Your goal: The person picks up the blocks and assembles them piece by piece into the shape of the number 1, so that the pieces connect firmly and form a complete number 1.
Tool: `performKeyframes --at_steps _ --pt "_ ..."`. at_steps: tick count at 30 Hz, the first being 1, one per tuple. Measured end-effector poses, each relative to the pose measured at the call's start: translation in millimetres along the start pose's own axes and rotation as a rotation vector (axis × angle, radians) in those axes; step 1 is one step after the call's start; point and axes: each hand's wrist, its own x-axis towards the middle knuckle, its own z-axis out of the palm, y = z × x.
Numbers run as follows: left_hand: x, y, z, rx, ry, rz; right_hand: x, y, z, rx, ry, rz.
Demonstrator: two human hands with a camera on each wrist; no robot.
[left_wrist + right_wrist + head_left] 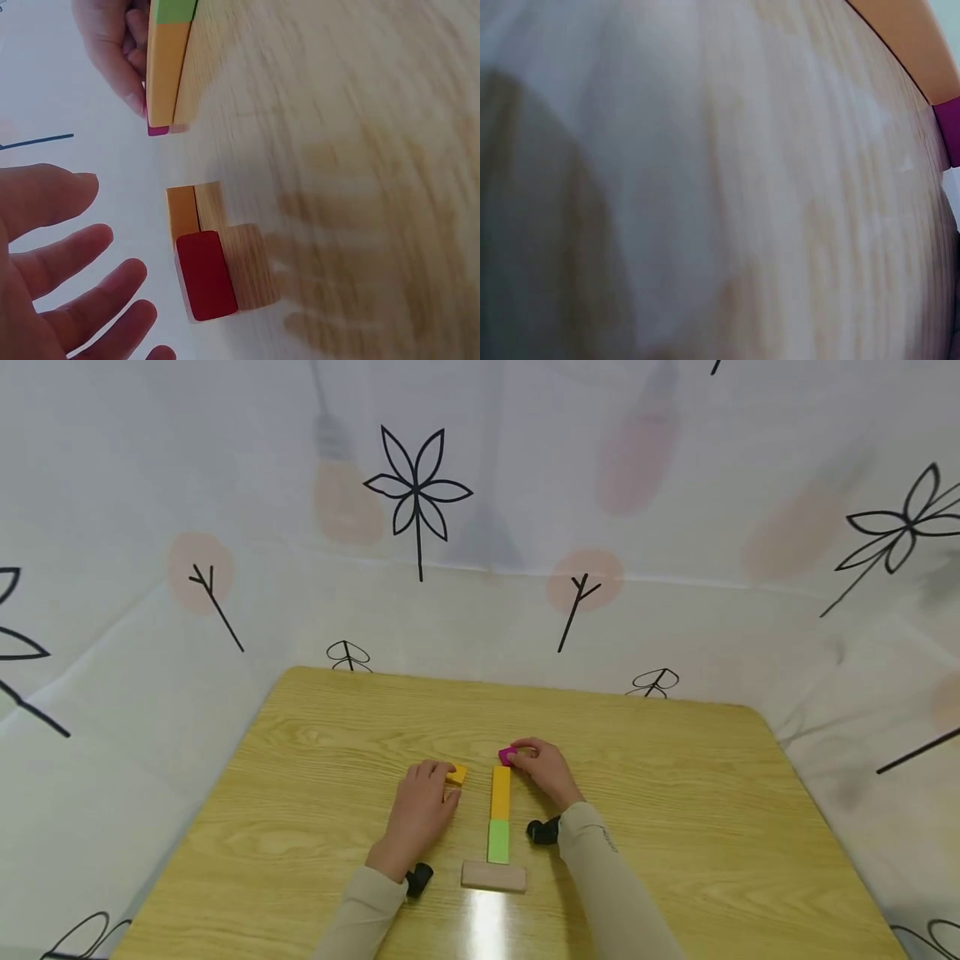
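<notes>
At the far end of a row, my right hand [546, 770] pinches a magenta block [506, 756] [157, 130] [948, 127] against the long orange block [500, 793] [166, 75] [911, 37]. A green block [498, 842] [175, 10] adjoins the orange one's near end. My left hand [420, 803] [71, 270] hovers with fingers spread, apart from a red block [208, 276] that stands by another orange block [457, 774] [182, 210]; the red block is hidden in the head view.
A plain wooden block [493, 876] lies crosswise at the green block's near end. The wooden table [712, 827] carries the row. Patterned white cloth [495, 627] hangs behind it. Black wrist cameras [419, 880] [543, 832] stick out from both sleeves.
</notes>
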Motion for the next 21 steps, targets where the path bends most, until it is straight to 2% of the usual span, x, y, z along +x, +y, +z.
performKeyframes --at_steps 9,14,21 --pt "4.8 -0.1 8.0 0.027 -0.011 -0.037 -0.3 -2 -1 -0.020 0.009 -0.012" --pt "7.3 2.9 10.3 0.070 -0.015 -0.058 -0.5 -2 0 -0.018 0.015 -0.010" --pt "12.8 5.3 10.3 0.113 -0.061 -0.098 -0.3 -1 1 -0.027 0.015 -0.012"
